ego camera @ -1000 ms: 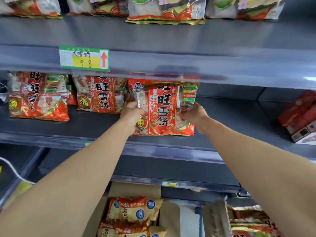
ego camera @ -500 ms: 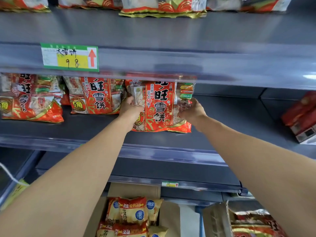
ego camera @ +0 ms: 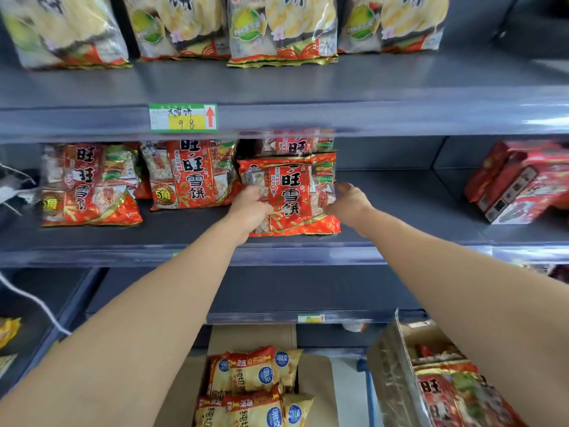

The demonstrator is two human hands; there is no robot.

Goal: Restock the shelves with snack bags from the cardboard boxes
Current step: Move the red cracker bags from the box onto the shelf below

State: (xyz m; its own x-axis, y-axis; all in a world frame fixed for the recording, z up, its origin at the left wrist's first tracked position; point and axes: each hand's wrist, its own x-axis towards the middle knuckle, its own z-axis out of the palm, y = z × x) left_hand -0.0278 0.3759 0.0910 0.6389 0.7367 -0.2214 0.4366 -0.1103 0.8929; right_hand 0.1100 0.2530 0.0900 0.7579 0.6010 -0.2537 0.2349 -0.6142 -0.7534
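- Middle shelf (ego camera: 400, 211): I see the red snack bag (ego camera: 289, 195) standing on it, just right of two matching bags (ego camera: 191, 177).
- My left hand (ego camera: 249, 208) grips the bag's left edge.
- My right hand (ego camera: 348, 201) holds its right edge.

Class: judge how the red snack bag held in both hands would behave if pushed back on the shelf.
Probably light for its size: the red snack bag looks puffy. Its glossy film may slide easily on the shelf. Likely floppy, since the left hand and right hand hold both sides.
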